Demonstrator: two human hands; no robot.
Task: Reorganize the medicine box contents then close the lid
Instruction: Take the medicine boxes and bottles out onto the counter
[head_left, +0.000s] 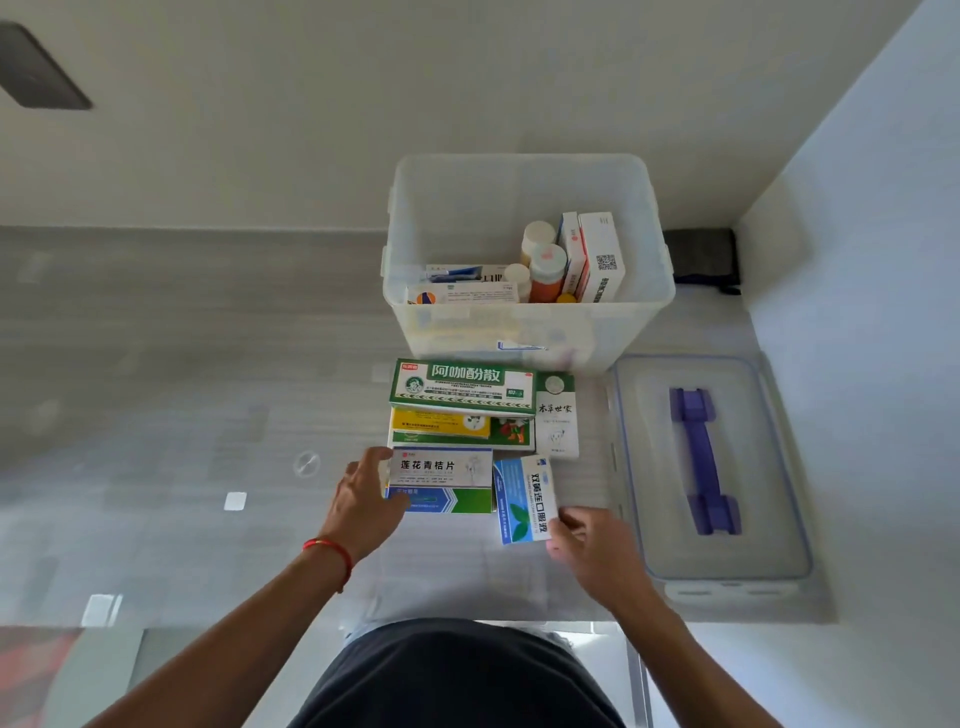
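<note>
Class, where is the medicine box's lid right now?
In the head view, the lid lies flat on the table at the right, handle up, just right of the loose cartons and in front of the open box.

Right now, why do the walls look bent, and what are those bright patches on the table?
Head view: the wide-angle lens bows the walls and edges; the glossy grey tabletop mirrors light as white patches at the left; the clear plastic medicine box looks hazy, though the green carton prints sharp.

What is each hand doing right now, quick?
Left hand: fingers curled round the left end of the stacked white-and-blue boxes.
Right hand: pinching the lower corner of the blue-and-white box.
</note>
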